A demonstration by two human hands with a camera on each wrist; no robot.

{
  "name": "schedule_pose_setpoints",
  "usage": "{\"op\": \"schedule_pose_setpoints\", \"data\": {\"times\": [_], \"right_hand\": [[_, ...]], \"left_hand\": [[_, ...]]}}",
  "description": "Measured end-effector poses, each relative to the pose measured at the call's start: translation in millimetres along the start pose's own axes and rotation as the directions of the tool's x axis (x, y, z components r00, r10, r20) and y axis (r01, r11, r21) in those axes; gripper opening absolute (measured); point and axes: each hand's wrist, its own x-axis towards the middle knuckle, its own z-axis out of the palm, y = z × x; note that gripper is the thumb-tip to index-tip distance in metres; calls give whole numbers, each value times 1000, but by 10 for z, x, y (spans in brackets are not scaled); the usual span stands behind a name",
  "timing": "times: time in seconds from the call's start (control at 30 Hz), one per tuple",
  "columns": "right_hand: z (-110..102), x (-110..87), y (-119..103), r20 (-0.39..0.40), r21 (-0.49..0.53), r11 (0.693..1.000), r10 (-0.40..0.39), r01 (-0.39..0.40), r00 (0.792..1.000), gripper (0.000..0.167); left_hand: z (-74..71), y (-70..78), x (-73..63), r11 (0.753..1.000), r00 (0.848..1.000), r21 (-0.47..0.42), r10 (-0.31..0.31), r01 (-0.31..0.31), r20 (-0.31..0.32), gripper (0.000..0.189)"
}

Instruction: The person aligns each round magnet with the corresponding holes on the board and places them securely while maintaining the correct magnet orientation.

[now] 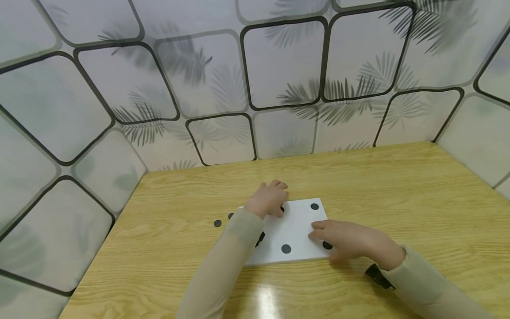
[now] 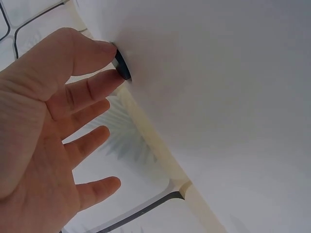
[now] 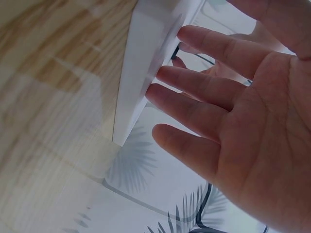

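Observation:
A white rectangular board (image 1: pixel 300 228) with black round discs lies on the wooden table. Over its far left part, my left hand (image 1: pixel 268 198) pinches a small black disc (image 2: pixel 121 62) between thumb and index finger, close against the white surface; the other fingers are spread. My right hand (image 1: pixel 352 239) lies at the board's right edge with its fingers extended, fingertips right at the white surface in the right wrist view. Partly under this hand shows another disc (image 1: pixel 327 245). One more disc (image 1: pixel 286 249) sits near the front edge, and a further disc (image 1: pixel 314 206) by the far right corner.
Left of the board, a loose black disc (image 1: pixel 217 223) lies on the wooden table (image 1: pixel 159 248), with another disc (image 1: pixel 230 215) beside my left forearm. Wall panels (image 1: pixel 284 66) patterned with leaves and rounded frames enclose the back and sides.

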Motion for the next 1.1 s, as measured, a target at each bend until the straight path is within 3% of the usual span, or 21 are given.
{"op": "schedule_pose_setpoints", "data": {"times": [0.4,1.1], "right_hand": [[-14,-7,-10,-1,8,1000,-9,9,1000,52],[-2,-4,-9,-6,11,1000,2,-2,1000,53]], "left_hand": [[-25,15,-20,1000,1000,0,2,-2,-2,4],[-44,14,-29,1000,1000,-10,3,-3,-4,9]]}}
